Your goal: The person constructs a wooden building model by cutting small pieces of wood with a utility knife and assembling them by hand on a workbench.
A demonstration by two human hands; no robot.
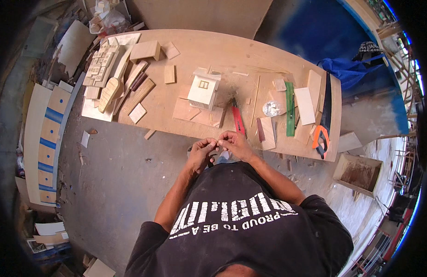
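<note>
My left hand [202, 153] and my right hand [237, 144] meet just off the front edge of the workbench [176, 128], close to my body. Both have fingertips pinched together, almost touching each other. Whatever is between them is too small to make out. Just beyond the fingers lies a red-handled tool [238, 119] with a dark tip. Behind it and to the left, a small pale wooden model house [203, 90] with a little window stands upright near a flat board [183, 111] bearing thin wood scraps.
At the bench's left sit a larger wooden building model [101, 62] and several wood blocks [145, 51]. On the right lie a crumpled clear wrapper [272, 108], a green ruler [290, 108], a white strip [305, 106] and an orange-handled saw [321, 138]. An open box [359, 173] stands beyond the right corner.
</note>
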